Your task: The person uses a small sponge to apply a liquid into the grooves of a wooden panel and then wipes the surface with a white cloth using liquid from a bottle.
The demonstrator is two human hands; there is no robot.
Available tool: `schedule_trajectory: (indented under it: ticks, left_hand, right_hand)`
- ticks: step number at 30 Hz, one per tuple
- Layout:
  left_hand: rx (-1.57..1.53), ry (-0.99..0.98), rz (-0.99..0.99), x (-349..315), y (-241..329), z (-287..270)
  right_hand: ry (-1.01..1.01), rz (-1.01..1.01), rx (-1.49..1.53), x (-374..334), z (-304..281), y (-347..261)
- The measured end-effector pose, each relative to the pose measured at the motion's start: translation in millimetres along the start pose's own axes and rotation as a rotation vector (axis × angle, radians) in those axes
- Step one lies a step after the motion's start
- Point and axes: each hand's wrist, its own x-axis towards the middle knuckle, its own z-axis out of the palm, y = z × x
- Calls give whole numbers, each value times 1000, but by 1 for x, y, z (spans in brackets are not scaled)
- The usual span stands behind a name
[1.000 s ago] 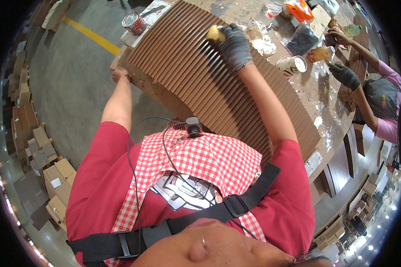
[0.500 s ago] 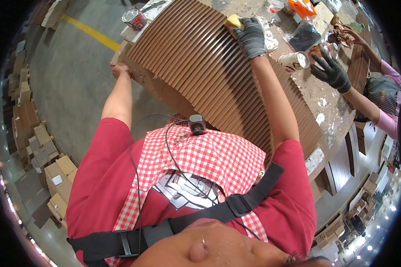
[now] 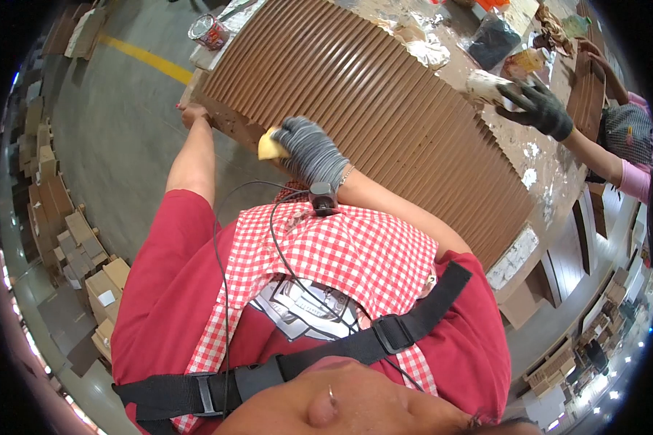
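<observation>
A brown ribbed panel [image 3: 355, 109] lies across the worktable, its parallel grooves glossy in places. My right hand [image 3: 312, 148], in a grey knit glove, is closed round a yellow sponge [image 3: 270, 145] at the panel's near-left edge. Bare, my left hand [image 3: 194, 114] grips the table's left corner [image 3: 199, 85]; its fingers are partly hidden there.
At right, a co-worker's dark-gloved hand [image 3: 537, 109] touches a white tub [image 3: 487, 88]. An open paint can [image 3: 209, 32] stands at the far left corner. Crumpled paper [image 3: 428, 52] and a dark plastic bag [image 3: 492, 45] lie beyond the panel.
My right hand has swept the sponge from the panel's far edge to its near-left edge. My left hand stays put. The co-worker's gloved hand has moved onto the tub.
</observation>
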Motion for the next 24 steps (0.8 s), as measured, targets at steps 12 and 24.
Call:
schedule_trajectory:
  ticks: [12,24]
  left_hand:
    - [-9,4,-37,1,3,-4]
    - [19,22,-17,-1,2,-7]
  right_hand:
    - [223,-20,-124,15,-27,32]
    - [492,292,-239,84,-123,197]
